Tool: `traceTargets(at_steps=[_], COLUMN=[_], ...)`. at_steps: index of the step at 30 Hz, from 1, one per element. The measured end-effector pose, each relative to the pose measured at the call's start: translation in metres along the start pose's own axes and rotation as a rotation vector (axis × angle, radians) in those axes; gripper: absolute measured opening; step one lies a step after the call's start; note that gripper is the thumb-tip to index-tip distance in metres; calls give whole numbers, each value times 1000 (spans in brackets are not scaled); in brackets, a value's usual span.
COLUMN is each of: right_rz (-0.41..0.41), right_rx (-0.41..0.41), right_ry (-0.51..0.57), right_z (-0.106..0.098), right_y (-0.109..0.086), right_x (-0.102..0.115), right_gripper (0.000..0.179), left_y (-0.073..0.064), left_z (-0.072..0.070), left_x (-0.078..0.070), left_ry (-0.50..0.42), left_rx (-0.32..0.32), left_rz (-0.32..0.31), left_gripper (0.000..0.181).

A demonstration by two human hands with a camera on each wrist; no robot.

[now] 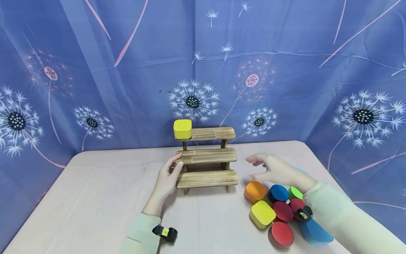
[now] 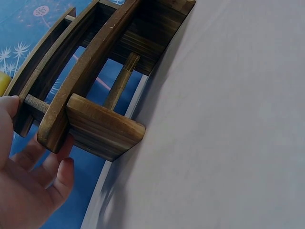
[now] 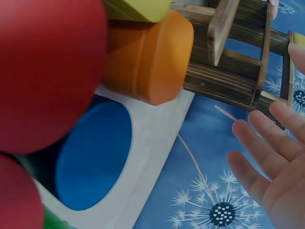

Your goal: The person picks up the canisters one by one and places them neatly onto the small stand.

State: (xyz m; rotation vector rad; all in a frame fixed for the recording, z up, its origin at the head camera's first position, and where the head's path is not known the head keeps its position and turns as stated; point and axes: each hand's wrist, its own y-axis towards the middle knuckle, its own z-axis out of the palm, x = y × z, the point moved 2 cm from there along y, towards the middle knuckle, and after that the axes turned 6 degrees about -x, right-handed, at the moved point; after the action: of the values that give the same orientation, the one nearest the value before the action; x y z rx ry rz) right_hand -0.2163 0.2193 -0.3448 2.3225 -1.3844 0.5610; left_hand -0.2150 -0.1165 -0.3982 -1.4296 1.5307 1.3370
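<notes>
A three-step wooden stand (image 1: 207, 179) stands on the table against the back cloth. My left hand (image 1: 167, 176) grips it at the left end of the middle step, thumb in front; the left wrist view shows fingers (image 2: 57, 176) tucked around that end. On the left of the top step sits a yellow rounded-square box (image 1: 182, 129). To the right of the stand my right hand (image 1: 274, 171) hovers with relaxed, spread fingers and nothing in them. Just below that hand are an orange box (image 1: 255, 192) and a dark blue round box (image 1: 278, 193).
More coloured boxes cluster at the right front: a second yellow one (image 1: 262, 214), a red round one (image 1: 282, 234), a dark red one (image 1: 283, 211), a green one (image 1: 295, 192) and a light blue one (image 1: 315, 233). A blue dandelion-print cloth (image 1: 142, 88) hangs behind the pale table (image 1: 95, 204).
</notes>
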Motion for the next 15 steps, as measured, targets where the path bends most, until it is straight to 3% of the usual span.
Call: traceTargets(at_steps=[9, 15], right_rz=[5, 14], right_rx=[24, 48], right_ry=[71, 49], right_z=[12, 17], right_y=[-10, -16], right_x=[-6, -8], right_gripper=[62, 65], left_y=[0, 0], left_z=[0, 0], left_x=[0, 1], left_ry=[-16, -23], left_rx=[2, -2], left_rz=[-3, 3], left_gripper=[36, 35])
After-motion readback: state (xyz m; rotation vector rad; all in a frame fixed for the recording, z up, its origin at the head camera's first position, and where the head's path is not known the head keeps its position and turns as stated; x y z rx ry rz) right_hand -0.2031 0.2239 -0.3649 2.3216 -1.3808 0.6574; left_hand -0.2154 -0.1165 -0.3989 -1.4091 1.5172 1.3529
